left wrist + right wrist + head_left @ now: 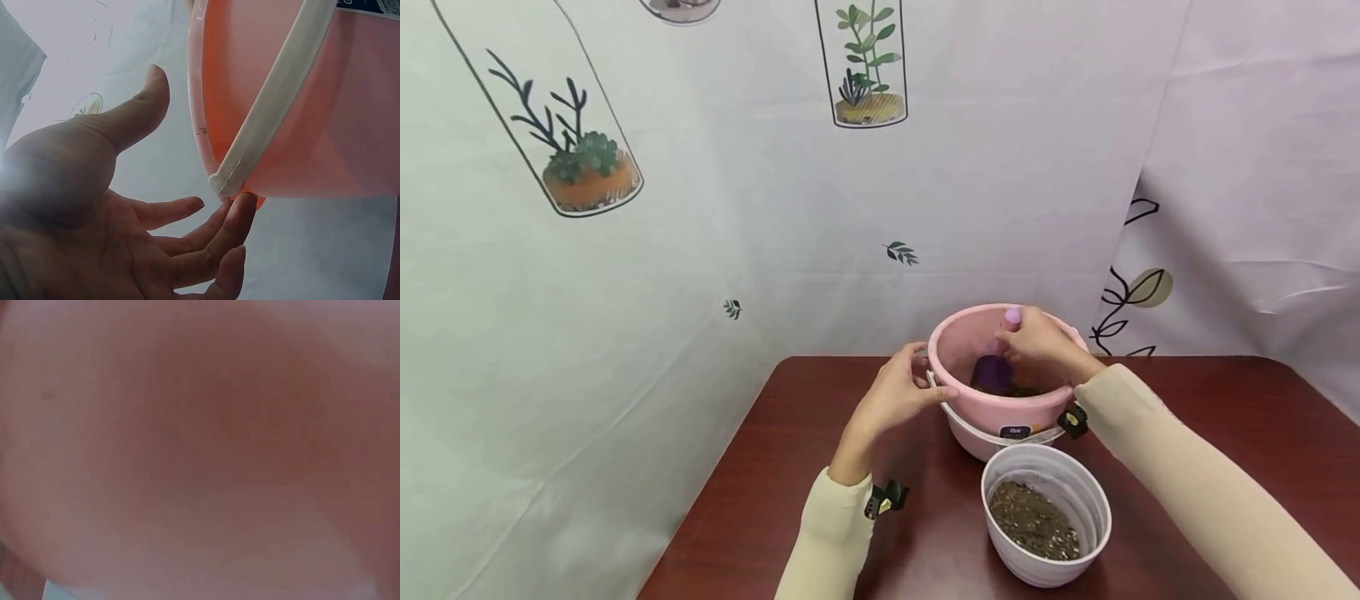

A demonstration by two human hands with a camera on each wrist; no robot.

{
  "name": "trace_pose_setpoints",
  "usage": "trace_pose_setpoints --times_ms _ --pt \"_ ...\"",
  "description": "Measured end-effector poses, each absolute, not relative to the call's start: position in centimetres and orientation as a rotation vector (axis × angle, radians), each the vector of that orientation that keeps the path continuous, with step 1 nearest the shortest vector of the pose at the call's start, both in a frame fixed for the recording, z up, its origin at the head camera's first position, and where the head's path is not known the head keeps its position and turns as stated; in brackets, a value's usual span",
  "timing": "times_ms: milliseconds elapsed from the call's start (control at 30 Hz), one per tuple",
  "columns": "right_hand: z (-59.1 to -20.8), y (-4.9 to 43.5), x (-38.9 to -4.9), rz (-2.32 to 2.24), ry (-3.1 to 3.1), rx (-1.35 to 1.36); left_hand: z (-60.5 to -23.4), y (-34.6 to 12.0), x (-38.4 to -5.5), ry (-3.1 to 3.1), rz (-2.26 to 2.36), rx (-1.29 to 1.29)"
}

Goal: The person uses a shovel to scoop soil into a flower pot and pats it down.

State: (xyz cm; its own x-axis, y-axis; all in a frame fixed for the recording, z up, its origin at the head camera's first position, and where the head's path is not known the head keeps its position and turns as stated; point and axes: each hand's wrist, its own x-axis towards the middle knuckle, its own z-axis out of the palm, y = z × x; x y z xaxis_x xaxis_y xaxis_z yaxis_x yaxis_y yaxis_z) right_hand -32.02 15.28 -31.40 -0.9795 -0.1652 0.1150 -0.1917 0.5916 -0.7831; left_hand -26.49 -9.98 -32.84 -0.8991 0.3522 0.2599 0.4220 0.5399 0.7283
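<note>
A pink bucket [996, 414] with a white carry handle [275, 100] stands at the back of the table, dark soil [1026, 390] in its bottom. Reaching inside it, my right hand [1043, 340] grips the lilac handle of a small purple garden trowel [992, 372], whose blade is down by the soil. My left hand [895, 392] is at the bucket's left side, fingertips at the handle's joint and thumb extended, fingers loosely bent. In front of the bucket is a white pot [1101, 533] partly filled with soil [1036, 521]. The right wrist view is a blur, mostly filled by skin.
The dark red-brown table [775, 467] has its back edge close to a white cloth backdrop [820, 225] printed with plants in jars. Just behind the white pot, the bucket rises higher than it.
</note>
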Motion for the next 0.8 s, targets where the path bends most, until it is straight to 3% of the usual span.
trace_pose_setpoints --times_ms 467,800 --pt "-31.71 15.25 -31.62 1.088 -2.762 0.309 -33.18 -9.5 -26.84 -2.673 -1.238 -0.648" --pt "-31.92 15.53 -32.21 1.157 -2.776 0.356 -33.44 -9.13 -27.11 -2.654 -1.201 -0.612"
